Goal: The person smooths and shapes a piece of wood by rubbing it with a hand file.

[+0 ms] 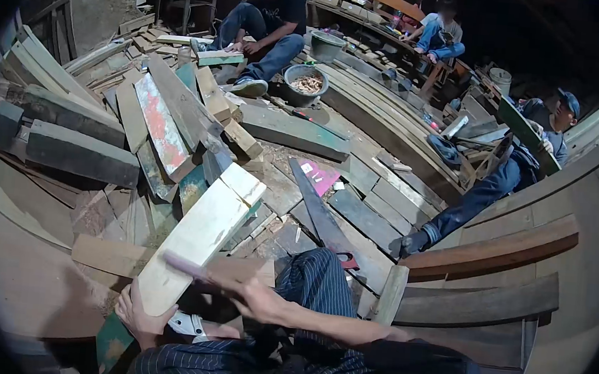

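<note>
A pale, planed wooden block (pixel 199 239) slants up and away from my lap, with a line across its far end. My left hand (pixel 142 316) is wrapped round its near end. Over the block's right edge, my right hand (pixel 261 301) grips a tool (pixel 186 265) by its handle; the tool's long, narrow end is blurred and lies across the block's upper face. A green-painted board (pixel 113 342) sits under my left hand. Beyond my knee, a handsaw (pixel 321 221) with a red handle rests on the planks.
Old timbers (pixel 81 154) are piled at the left. A bucket of wood chips (pixel 305 84) stands near a seated person (pixel 270 35) at the back. Another person (pixel 507 169) sits at the right with a green board; a third (pixel 441 35) sits farther back. Curved planks (pixel 482 303) lie right.
</note>
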